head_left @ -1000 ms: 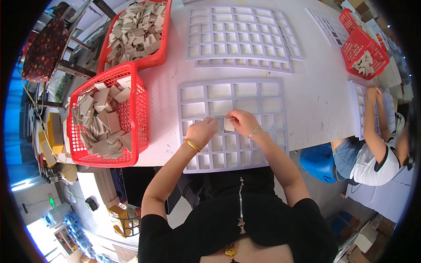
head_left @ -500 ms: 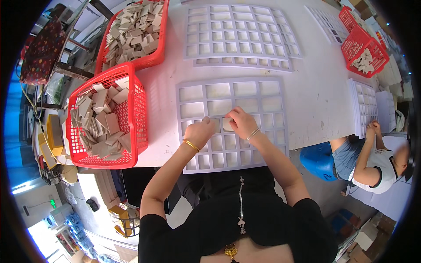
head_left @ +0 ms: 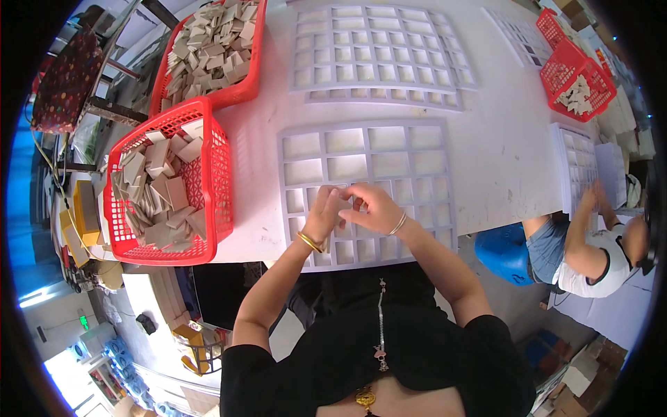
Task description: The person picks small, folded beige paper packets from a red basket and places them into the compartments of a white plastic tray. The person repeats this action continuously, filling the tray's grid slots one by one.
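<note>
Both hands met over the white grid tray on the tabletop, the left hand and right hand pinching a small card piece between their fingers. It looked light, thin and bendable, best held by its edges.

Grid tray: white, many square cells | lay flat on white table, near edge | empty cells visible across top rows.

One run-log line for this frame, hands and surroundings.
left hand on white grid tray | right hand touching it too | red basket of card pieces at left | held item: cannot tell
</note>
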The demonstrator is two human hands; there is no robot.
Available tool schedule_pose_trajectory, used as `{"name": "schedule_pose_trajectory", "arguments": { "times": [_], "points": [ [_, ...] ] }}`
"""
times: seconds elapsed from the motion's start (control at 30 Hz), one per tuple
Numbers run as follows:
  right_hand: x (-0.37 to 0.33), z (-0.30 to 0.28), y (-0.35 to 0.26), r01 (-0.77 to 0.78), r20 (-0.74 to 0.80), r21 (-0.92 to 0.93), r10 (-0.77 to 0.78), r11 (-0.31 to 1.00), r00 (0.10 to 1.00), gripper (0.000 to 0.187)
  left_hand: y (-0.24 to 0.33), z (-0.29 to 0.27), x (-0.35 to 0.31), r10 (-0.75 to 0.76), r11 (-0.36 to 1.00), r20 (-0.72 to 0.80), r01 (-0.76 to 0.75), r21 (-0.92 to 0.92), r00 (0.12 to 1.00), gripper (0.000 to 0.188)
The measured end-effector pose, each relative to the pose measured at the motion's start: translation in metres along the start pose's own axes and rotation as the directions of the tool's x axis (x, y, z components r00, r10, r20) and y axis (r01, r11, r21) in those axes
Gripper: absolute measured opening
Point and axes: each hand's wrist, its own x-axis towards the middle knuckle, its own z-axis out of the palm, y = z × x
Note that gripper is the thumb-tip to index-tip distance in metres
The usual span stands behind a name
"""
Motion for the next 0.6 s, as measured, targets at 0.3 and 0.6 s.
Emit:
{"name": "schedule_pose_trajectory", "arguments": {
  "times": [0.3,0.6],
  "points": [
    [-0.028,-0.017,0.010,-0.172,-0.140,-0.057,0.163,0.983,0.977,0.019,-0.017,0.004,0.018,0.373,0.877,-0.392,-0.181,0.446,0.841,0.017],
    [-0.049,-0.014,0.035,-0.195,-0.087,-0.081,0.188,0.977,0.978,0.019,-0.020,0.048,0.020,0.558,0.662,-0.218,-0.271,0.698,0.801,0.009]
  ]
}}
